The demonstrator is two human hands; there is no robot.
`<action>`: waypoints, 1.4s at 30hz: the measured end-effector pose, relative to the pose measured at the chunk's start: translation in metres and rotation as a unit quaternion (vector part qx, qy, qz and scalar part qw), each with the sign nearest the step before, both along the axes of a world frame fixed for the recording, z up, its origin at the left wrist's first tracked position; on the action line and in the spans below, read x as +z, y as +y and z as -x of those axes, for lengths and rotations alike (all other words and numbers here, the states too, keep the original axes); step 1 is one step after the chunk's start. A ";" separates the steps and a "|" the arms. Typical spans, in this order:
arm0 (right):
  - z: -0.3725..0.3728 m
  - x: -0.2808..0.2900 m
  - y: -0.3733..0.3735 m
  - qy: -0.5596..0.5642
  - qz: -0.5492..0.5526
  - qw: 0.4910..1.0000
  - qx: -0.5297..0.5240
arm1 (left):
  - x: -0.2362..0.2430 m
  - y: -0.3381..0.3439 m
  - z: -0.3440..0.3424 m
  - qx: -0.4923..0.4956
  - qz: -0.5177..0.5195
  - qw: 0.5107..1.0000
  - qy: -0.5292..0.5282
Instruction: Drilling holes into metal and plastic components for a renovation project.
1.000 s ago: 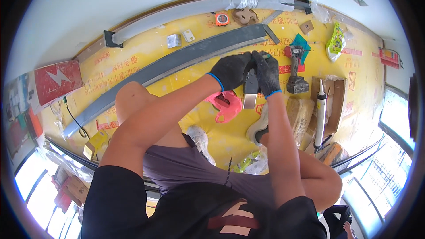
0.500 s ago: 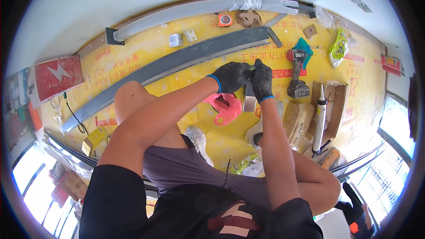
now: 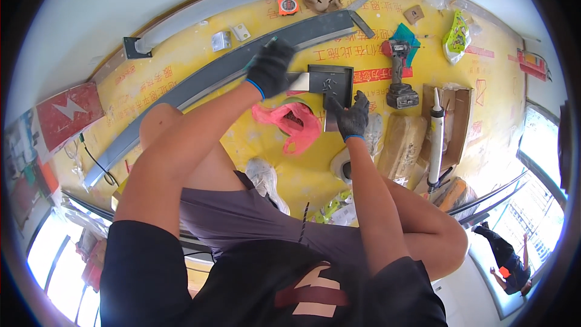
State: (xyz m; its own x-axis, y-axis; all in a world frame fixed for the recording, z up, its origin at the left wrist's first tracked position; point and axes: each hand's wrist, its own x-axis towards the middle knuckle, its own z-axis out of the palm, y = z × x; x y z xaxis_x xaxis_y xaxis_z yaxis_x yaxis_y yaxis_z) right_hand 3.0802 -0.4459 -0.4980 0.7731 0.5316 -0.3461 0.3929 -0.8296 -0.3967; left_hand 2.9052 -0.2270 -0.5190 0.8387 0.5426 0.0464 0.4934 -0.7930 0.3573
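My left hand, in a dark knit glove with a blue cuff, is raised over the long grey metal profile. Motion smears its fingers, so its grip cannot be made out. My right hand, gloved alike, has thumb and fingers apart at the lower edge of a square dark tray-like piece. Several small screws lie on that piece. A pale strip sticks out on its left side. Just below, between my hands, a pink plastic bag lies with its mouth spread.
A cordless drill lies right of the tray piece, near a caulking gun on an open cardboard box. A tape measure and metal brackets sit beyond the profile. Another person is at the far lower right.
My hands, close together before, have parted: the left swung left and up, the right dropped slightly. The dark tray piece with screws now shows. The whole view has shifted a little.
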 end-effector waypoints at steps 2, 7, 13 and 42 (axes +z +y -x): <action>0.002 0.002 -0.018 -0.035 -0.042 0.998 -0.018 | 0.042 -0.043 -0.016 -0.139 0.114 0.983 0.041; 0.042 -0.022 -0.036 -0.015 -0.031 0.997 0.066 | 0.018 -0.076 0.011 -0.089 0.234 0.934 0.254; 0.034 -0.019 -0.033 0.000 -0.074 0.996 -0.044 | -0.010 -0.056 0.028 -0.100 0.260 0.914 0.295; -0.218 -0.025 0.032 -0.043 -0.009 0.997 -0.058 | -0.025 -0.083 -0.100 0.081 0.113 0.988 0.072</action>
State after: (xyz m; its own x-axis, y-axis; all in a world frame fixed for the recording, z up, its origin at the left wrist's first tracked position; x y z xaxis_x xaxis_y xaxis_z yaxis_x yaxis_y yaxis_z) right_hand 3.2987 -0.4140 -0.5227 0.8561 0.4428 -0.2667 0.3287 -0.8645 -0.3803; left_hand 3.0056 -0.3102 -0.5439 0.7291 0.6533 -0.2040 0.6658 -0.6079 0.4325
